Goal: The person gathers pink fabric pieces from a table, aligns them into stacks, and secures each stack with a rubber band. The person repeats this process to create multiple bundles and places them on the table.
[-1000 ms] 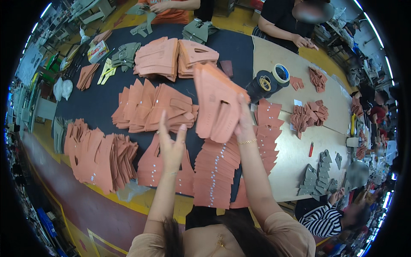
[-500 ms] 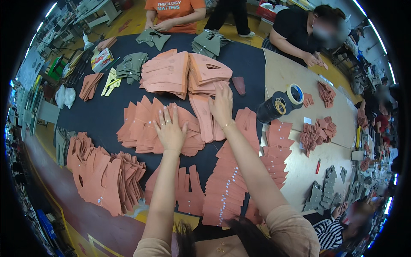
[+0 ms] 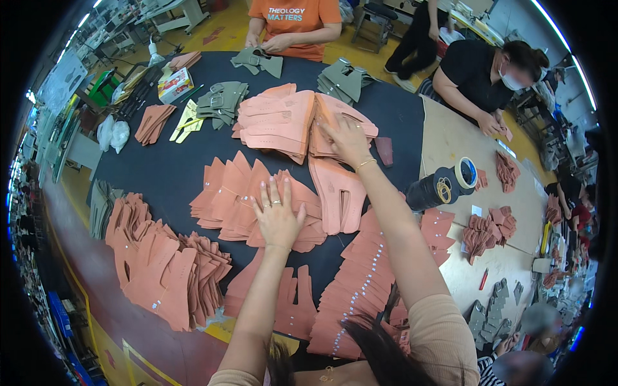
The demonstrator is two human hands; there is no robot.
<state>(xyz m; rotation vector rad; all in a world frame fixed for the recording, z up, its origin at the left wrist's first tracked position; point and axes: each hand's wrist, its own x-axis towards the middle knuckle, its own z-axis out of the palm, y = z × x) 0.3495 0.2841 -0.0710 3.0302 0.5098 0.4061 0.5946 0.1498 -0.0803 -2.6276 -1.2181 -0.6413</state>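
The left hand [image 3: 278, 217] lies flat, fingers spread, pinning a fanned pile of salmon-pink leather cut pieces [image 3: 248, 202] beneath it, while the right hand [image 3: 347, 138] presses open-palmed on the taller stack of the same pink pieces [image 3: 277, 122] further out on the dark desk [image 3: 161, 174], steadying it.

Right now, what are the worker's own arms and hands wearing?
Both forearms are bare, with peach-coloured sleeves ending near the elbows. The left hand has a ring on one finger. The right hand has a thin gold bracelet at the wrist. No gloves on either hand.
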